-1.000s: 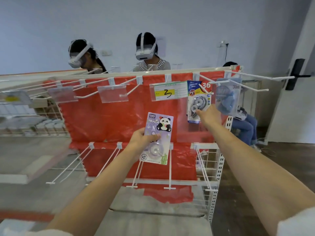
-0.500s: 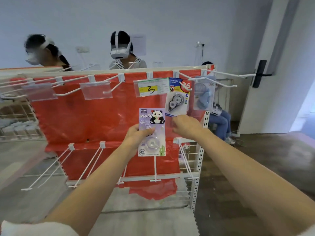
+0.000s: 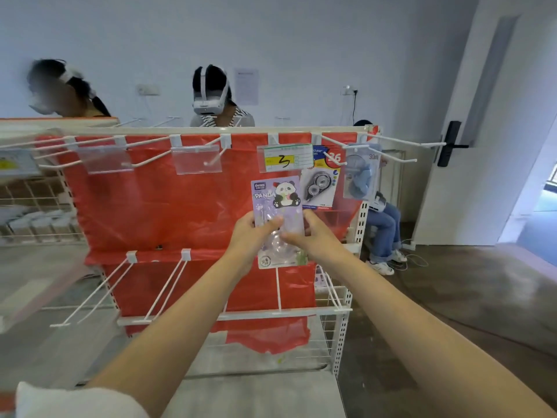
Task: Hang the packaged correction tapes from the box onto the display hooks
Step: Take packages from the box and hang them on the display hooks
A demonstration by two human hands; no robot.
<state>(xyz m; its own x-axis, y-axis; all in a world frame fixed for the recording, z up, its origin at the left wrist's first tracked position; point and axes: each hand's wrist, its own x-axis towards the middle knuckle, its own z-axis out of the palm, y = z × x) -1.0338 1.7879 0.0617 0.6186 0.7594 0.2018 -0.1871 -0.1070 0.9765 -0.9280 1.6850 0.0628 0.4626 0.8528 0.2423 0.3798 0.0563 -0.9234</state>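
A red-backed rack (image 3: 180,212) fills the view, its top rail carrying a row of white hooks (image 3: 388,140) that project toward the viewer. Two packs already hang at the right end of that row: a grey-tape pack (image 3: 320,188) and, just beside it, a blue pack (image 3: 360,179). In front of the rack, below the tag (image 3: 286,157) marked "3", both hands hold the panda pack (image 3: 278,203) upright, long axis vertical, printed face to the viewer. The left hand (image 3: 250,236) pinches its lower left edge, thumb across the blister; the right hand (image 3: 313,236) pinches the lower right edge. Both sit equally near. The pack's top edge lies just below the tag, so the hook behind the tag is above and slightly beyond it; judged from this, the coming move is up and forward. The pack's hang hole cannot be made out.
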